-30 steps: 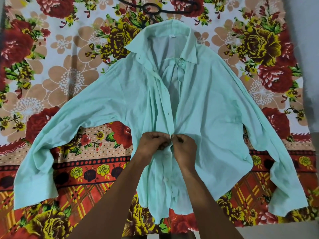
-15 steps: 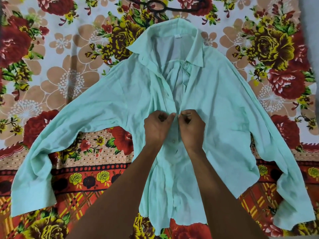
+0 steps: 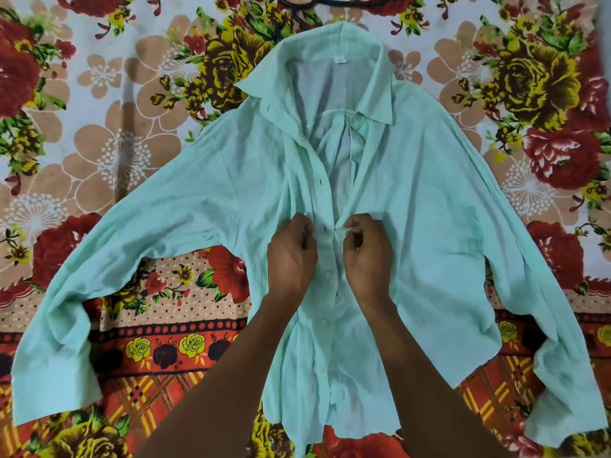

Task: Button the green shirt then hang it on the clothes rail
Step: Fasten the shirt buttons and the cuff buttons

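Green shirt (image 3: 429,226) spread flat, sleeves out, on floral bedsheet (image 3: 99,143), left hand (image 3: 291,256) pinching its buttonhole placket, right hand (image 3: 365,252) pinching the opposite placket edge mid-chest, lower buttons fastened, black hanger (image 3: 307,3) beyond the collar.

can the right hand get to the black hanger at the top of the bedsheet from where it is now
Probably yes. The right hand pinches the placket of the green shirt and would have to let go first. The black hanger lies past the collar, partly out of frame, with only flat cloth between them.
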